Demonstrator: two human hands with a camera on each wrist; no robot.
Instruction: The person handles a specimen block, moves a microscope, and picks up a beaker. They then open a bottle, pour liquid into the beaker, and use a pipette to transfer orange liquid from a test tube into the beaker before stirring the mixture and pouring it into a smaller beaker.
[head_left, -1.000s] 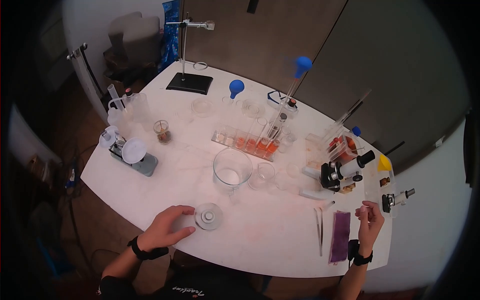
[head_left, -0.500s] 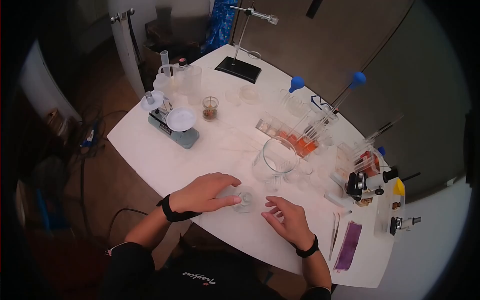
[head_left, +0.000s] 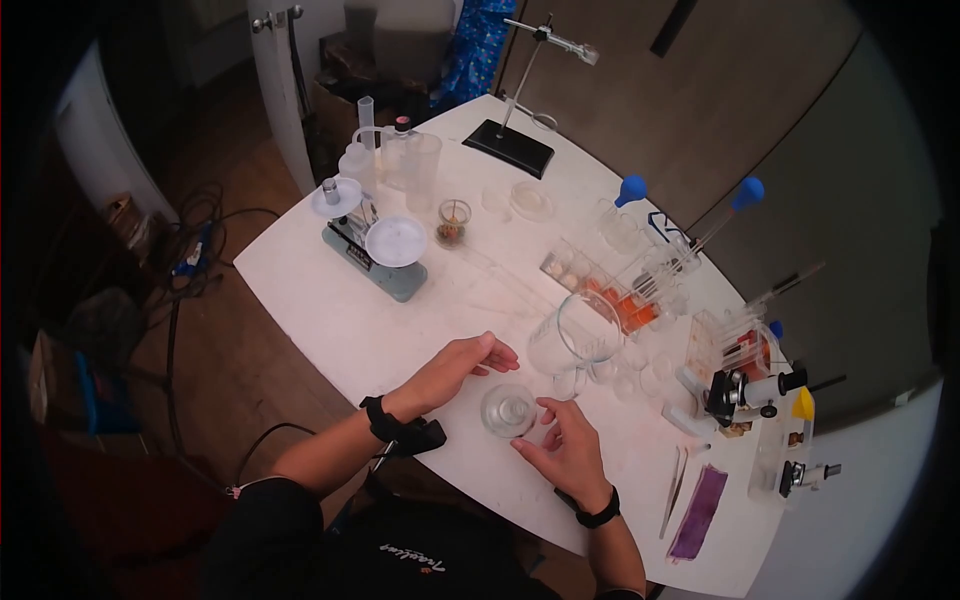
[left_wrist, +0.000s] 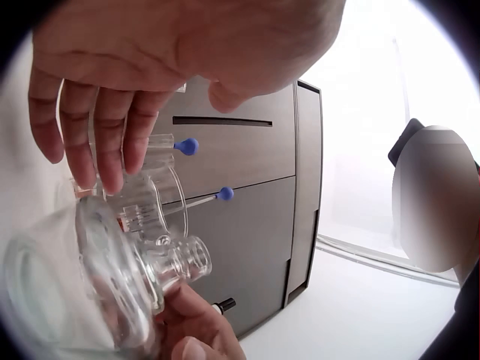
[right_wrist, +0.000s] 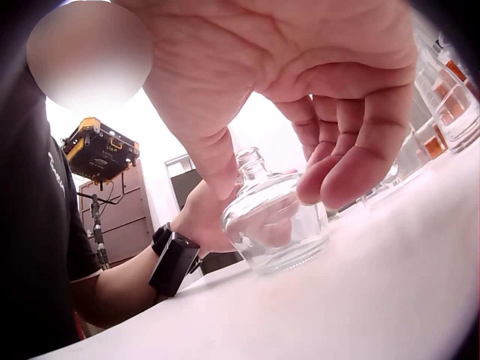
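A squat clear glass bottle (head_left: 508, 411) with a short narrow neck stands upright on the white table near its front edge. My right hand (head_left: 570, 445) holds it from the right, thumb on one side and fingers curved round the other, as the right wrist view shows at the bottle's shoulder (right_wrist: 259, 206). Just beyond the bottle, on its left, my left hand (head_left: 455, 372) hovers with relaxed fingers and nothing in them. In the left wrist view, those fingers (left_wrist: 112, 135) hang apart above the bottle. A large glass beaker (head_left: 548, 350) stands close behind.
A balance scale (head_left: 375, 262) sits at the left, near plastic bottles. Behind the beaker runs a rack (head_left: 585, 278) of tubes with orange liquid. Tweezers (head_left: 673, 495), a purple cloth (head_left: 700, 512) and a microscope (head_left: 750, 390) lie or stand at the right. A retort stand (head_left: 510, 147) is at the back.
My right hand has come from the table's right side to the bottle and taken hold. My left hand has drawn back from it. The head view has turned, shifting the table rightward.
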